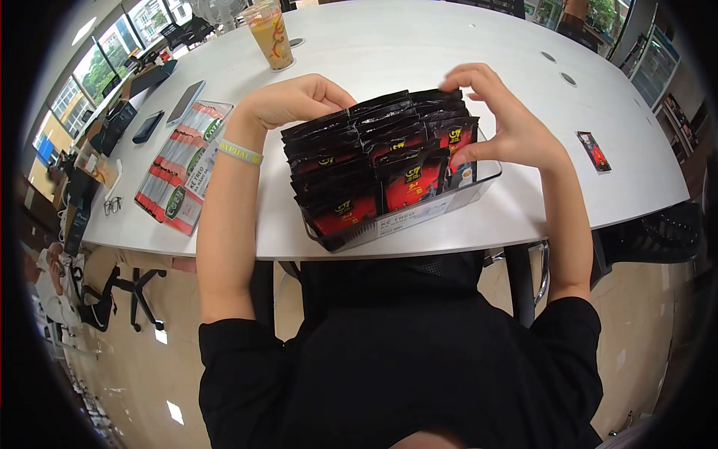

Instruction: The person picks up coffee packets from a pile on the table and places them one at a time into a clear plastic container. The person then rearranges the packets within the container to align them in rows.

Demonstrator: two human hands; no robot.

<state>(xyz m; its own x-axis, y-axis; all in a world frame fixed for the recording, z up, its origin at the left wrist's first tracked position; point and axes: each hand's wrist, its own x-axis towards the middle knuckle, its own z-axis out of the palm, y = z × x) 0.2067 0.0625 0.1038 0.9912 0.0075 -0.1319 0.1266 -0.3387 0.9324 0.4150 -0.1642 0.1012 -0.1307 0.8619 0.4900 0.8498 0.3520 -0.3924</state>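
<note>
A clear plastic basket [471,196] on the table in front of me is packed with rows of black-and-red G7 coffee sachets [415,183], standing upright and leaning slightly. My left hand [295,103] is at the back left of the rows, its fingers curled and partly hidden behind the sachet tops. On the right side, my right hand [508,123] curves around the end row. Its thumb presses near the front sachet's edge and its index finger reaches over the back; the fingertips are slightly blurred.
Left of my left arm lies a second basket [203,196] of red-and-white corn packets. A phone [185,102], a dark case [148,127] and glasses [113,205] are beyond it. A drink cup [271,41] stands at the back. One loose sachet [593,151] lies far right.
</note>
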